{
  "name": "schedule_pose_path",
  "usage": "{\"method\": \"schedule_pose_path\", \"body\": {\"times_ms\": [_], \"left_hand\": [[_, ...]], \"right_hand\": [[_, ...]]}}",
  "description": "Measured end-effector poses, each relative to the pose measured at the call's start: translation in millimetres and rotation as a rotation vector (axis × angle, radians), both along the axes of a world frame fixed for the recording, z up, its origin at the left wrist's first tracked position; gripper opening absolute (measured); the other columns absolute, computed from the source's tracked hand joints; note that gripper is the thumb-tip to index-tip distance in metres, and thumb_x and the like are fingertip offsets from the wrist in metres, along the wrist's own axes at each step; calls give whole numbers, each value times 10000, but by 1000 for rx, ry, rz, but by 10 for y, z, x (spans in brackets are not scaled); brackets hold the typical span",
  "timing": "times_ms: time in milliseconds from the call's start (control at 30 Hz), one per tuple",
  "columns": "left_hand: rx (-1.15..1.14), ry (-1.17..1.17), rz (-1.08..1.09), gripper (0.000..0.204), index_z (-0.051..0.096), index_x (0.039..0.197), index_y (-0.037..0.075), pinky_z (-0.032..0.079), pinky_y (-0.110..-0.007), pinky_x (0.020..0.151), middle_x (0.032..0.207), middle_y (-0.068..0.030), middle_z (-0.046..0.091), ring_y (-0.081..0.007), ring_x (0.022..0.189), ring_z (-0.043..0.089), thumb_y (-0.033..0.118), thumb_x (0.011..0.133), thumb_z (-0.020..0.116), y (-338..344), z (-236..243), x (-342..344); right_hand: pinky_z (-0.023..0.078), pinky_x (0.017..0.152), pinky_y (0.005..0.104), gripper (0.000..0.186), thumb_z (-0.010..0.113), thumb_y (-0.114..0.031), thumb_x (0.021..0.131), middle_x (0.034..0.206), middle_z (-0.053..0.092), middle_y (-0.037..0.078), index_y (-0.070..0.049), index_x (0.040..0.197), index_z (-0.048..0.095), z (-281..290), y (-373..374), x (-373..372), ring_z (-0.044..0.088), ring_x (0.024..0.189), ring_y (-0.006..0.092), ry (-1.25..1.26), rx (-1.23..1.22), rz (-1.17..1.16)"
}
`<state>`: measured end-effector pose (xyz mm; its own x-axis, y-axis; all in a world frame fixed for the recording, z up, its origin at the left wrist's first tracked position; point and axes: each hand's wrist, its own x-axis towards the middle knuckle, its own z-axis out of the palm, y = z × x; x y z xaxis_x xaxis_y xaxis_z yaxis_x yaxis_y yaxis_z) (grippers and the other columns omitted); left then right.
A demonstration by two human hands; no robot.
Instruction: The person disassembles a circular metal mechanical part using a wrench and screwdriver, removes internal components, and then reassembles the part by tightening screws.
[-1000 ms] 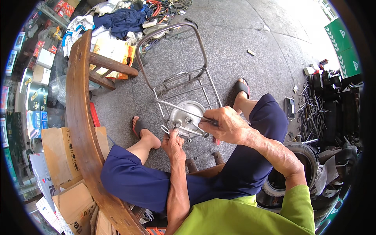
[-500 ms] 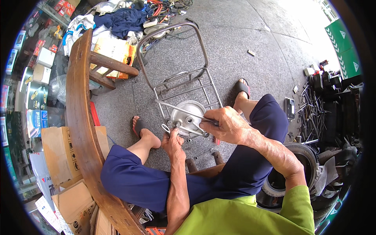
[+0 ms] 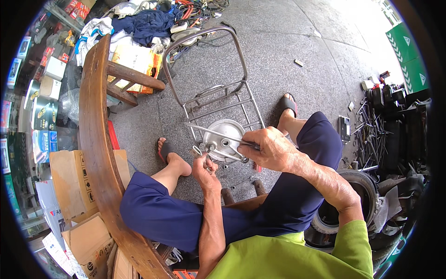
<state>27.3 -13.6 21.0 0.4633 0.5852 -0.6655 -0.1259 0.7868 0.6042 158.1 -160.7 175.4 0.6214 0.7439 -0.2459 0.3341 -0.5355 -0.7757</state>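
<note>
Bright daylight from upper right, white glare on the floor (image 3: 346, 28), fisheye curvature near black edges.

Wht chevrons (image 3: 395, 48) & triangles (image 3: 407, 41) on grn panel (image 3: 412, 58), icons (image 3: 87, 184) on cardbd box (image 3: 66, 179)

Obstacle beyond silver disc (image 3: 219, 141): metal rack (image 3: 239, 53)

Silver-grey drum (image 3: 227, 129), lime-green shirt (image 3: 278, 258), navy trousers (image 3: 167, 209), speckled grey floor (image 3: 278, 51), brown bench (image 3: 94, 116), white-chevroned green panel (image 3: 408, 56)
</note>
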Motion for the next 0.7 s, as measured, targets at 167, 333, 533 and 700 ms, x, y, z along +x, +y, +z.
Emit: {"method": "schedule_pose_path", "body": {"times_ms": [167,333,533,700], "left_hand": [[106,32,-74,195,487,766,95,354,-248,494,593,26,424,-86,474,370,87,861,657,-41,-24,11],[183,5,-125,229,471,750,116,358,-245,488,584,45,419,-66,466,369,75,891,647,-83,-113,1],[122,-15,-51,215,481,762,116,342,-235,474,569,54,411,-55,453,356,80,891,648,-109,-130,14],[110,-7,-76,182,508,785,109,291,-236,454,547,76,364,-40,437,305,82,891,655,-35,-98,9]], "right_hand": [[517,675,456,214,648,-220,883,715,647,193,-8,853,660,-18,3,-2,664,745,381,-19,-3,6],[515,675,457,218,644,-221,883,710,642,196,-7,842,659,-6,7,-7,662,741,381,-42,-3,18],[516,677,455,220,638,-225,886,705,644,192,-10,842,662,-1,2,-10,665,739,379,-29,-11,26],[520,687,454,219,638,-224,886,708,652,183,-12,842,664,13,0,-12,671,743,372,-28,-41,31]]}}
